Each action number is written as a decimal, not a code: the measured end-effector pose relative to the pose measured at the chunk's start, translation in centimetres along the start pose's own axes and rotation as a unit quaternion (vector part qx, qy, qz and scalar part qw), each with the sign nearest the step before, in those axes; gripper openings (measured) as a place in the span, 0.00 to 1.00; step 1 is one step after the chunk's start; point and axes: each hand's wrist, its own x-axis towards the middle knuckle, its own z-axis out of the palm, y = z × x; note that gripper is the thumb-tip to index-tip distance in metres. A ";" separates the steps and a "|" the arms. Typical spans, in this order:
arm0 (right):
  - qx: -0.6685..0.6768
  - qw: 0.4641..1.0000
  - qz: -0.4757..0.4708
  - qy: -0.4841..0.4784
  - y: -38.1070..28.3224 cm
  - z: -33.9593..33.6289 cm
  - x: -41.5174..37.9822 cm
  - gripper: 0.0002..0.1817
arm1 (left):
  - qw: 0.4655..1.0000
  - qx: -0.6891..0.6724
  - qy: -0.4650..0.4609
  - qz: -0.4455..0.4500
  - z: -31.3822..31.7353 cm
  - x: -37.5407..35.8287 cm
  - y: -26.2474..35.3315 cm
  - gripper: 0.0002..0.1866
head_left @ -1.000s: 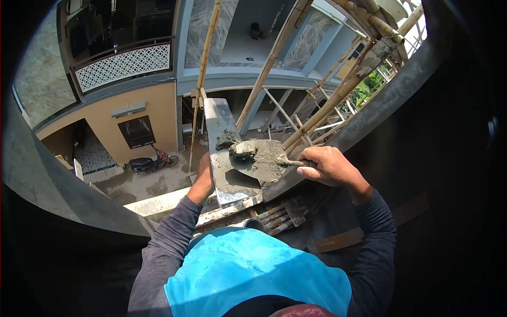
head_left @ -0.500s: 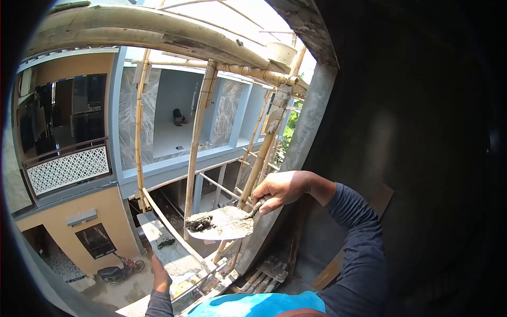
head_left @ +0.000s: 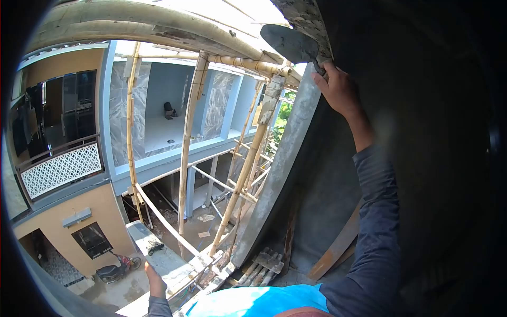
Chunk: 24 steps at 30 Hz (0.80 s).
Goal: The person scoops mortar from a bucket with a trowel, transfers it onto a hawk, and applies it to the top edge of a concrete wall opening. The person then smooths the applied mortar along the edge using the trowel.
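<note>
Trowel (head_left: 290,44) raised high, upper middle of the head view, just below the rough edge overhead (head_left: 309,18); whether blade and edge touch, can't tell. Blade's visible face dark grey, its rounded end away from the hand. Right hand (head_left: 339,87) grips the handle, fingers closed round it, arm stretched up in a dark sleeve (head_left: 377,211).

Low and to the left: flat board (head_left: 171,267), wet grey smears, one dark lump of mortar (head_left: 154,246) on it toward the far end. Left hand (head_left: 155,279) at the board's side, thumb-side edge up; most fingers hidden, so can't tell if they are closed on it.

Below the trowel, smooth grey concrete post (head_left: 285,164) runs down at a slant. Left of the post, upright and crossing bamboo poles (head_left: 190,142); thick bamboo (head_left: 132,24) across the top. Right of it, dark wall (head_left: 433,158), brown plank (head_left: 335,248) leaning low down.

Beyond the poles: building with marbled panels (head_left: 127,116), white lattice railing (head_left: 62,170). Motorbike (head_left: 113,270) on the ground below, by a tan wall (head_left: 47,219).
</note>
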 end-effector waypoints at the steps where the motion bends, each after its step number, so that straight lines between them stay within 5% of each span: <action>1: -0.002 1.000 0.001 -0.002 0.2 -0.1 0.2 0.20 | 1.000 -0.025 -0.011 -0.009 1.0 -0.5 0.7 0.21; 6: -0.005 0.998 -0.059 -0.001 -2.2 1.0 -2.4 0.20 | 0.995 -0.084 -0.009 -0.051 5.8 -1.2 4.0 0.29; 7: 0.017 0.995 -0.089 -0.028 -4.0 1.7 -3.7 0.20 | 0.998 0.024 -0.060 -0.023 7.0 -1.4 6.1 0.30; 8: 0.055 0.990 -0.103 -0.073 -6.4 2.1 -5.3 0.19 | 0.998 -0.018 -0.032 -0.051 8.1 -1.4 6.8 0.24; 9: 0.094 0.982 -0.114 -0.117 -8.5 2.4 -7.1 0.18 | 0.959 0.266 -0.095 0.013 8.8 -1.0 9.3 0.18; 15: 0.285 0.849 -0.159 -0.414 -15.2 6.5 -15.5 0.15 | 0.954 0.253 -0.146 0.061 11.6 -0.5 12.1 0.19; 19: 0.332 0.810 -0.156 -0.457 -15.8 8.0 -17.2 0.15 | 0.924 0.301 -0.157 0.175 12.2 -0.8 12.4 0.20; 21: 0.414 0.722 -0.105 -0.545 -15.2 8.5 -17.5 0.14 | 0.933 0.296 -0.143 0.146 11.9 -0.8 12.5 0.20; 24: 0.411 0.605 -0.155 -0.664 -14.4 9.6 -17.9 0.20 | 0.930 0.309 -0.154 0.124 11.2 -0.6 12.3 0.20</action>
